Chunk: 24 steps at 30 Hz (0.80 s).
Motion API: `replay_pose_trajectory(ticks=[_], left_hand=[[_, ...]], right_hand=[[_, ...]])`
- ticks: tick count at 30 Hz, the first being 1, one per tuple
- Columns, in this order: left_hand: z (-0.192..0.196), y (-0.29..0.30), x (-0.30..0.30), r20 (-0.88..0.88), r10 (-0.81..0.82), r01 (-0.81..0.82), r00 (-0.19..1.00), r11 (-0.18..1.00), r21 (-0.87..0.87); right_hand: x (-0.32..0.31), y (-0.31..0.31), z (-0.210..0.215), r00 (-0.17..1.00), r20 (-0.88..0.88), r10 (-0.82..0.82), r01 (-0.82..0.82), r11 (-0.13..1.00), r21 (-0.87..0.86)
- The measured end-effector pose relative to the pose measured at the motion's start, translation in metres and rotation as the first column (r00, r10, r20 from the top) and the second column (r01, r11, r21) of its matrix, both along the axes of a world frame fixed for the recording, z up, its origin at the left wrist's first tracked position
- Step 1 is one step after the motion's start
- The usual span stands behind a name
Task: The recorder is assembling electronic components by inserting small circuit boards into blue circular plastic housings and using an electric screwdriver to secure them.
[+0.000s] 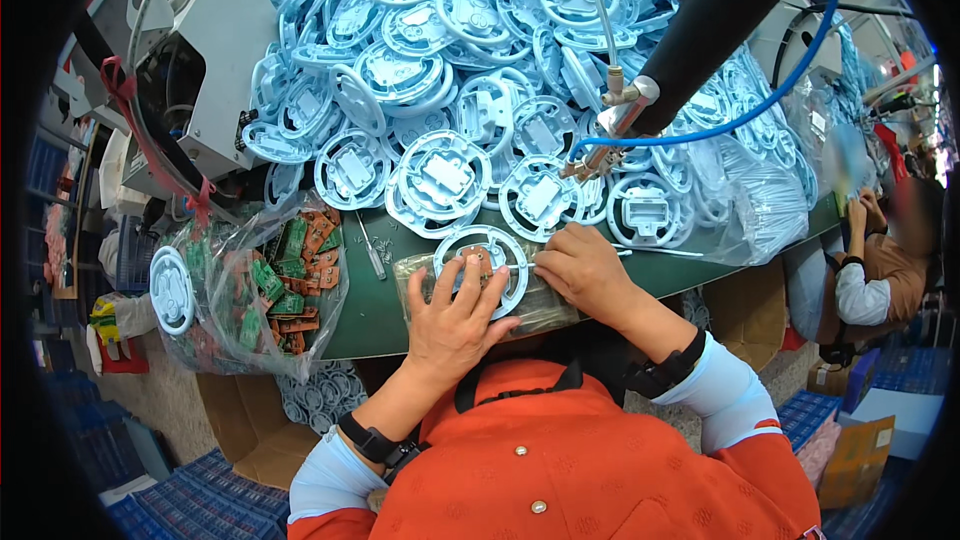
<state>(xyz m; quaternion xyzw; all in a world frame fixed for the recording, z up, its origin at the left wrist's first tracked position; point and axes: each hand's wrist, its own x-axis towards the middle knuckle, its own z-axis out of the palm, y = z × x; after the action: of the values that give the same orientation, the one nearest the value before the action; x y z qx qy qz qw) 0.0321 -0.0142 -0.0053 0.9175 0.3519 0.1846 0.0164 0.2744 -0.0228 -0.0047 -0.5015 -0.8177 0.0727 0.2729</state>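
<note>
A light blue round plastic frame lies on a clear fixture block at the near edge of the green table. A small orange-brown circuit board sits in the frame's middle. My left hand rests on the frame's near side, fingers spread over the board. My right hand is closed at the frame's right rim, pinching something too small to identify. A hanging black power screwdriver with a blue hose points down just above the right hand.
A big heap of the same blue round frames covers the table's far side. A clear bag of green and orange circuit boards lies at left, beside a grey machine. A hand screwdriver lies on the table. Another person sits at right.
</note>
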Motion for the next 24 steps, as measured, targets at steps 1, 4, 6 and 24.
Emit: replay_pose_trajectory(ticks=[1,4,6,24], left_hand=[[0.000,0.000,0.000,-0.007,0.004,-0.004,1.000,1.000,-0.001],[0.000,-0.002,0.001,-0.014,0.013,-0.013,1.000,1.000,0.010],[0.000,-0.002,0.001,-0.014,0.014,-0.014,1.000,1.000,0.018],[0.004,0.002,0.007,-0.021,0.011,-0.010,1.000,1.000,0.027]], right_hand=[[0.000,0.000,0.001,1.000,-0.003,0.002,-0.002,1.000,-0.015],[0.000,0.002,-0.003,1.000,-0.025,0.008,-0.008,1.000,-0.004],[0.000,0.000,-0.001,1.000,-0.024,0.002,-0.003,1.000,-0.013],[0.008,0.005,0.022,0.994,-0.098,-0.045,0.057,0.990,0.125]])
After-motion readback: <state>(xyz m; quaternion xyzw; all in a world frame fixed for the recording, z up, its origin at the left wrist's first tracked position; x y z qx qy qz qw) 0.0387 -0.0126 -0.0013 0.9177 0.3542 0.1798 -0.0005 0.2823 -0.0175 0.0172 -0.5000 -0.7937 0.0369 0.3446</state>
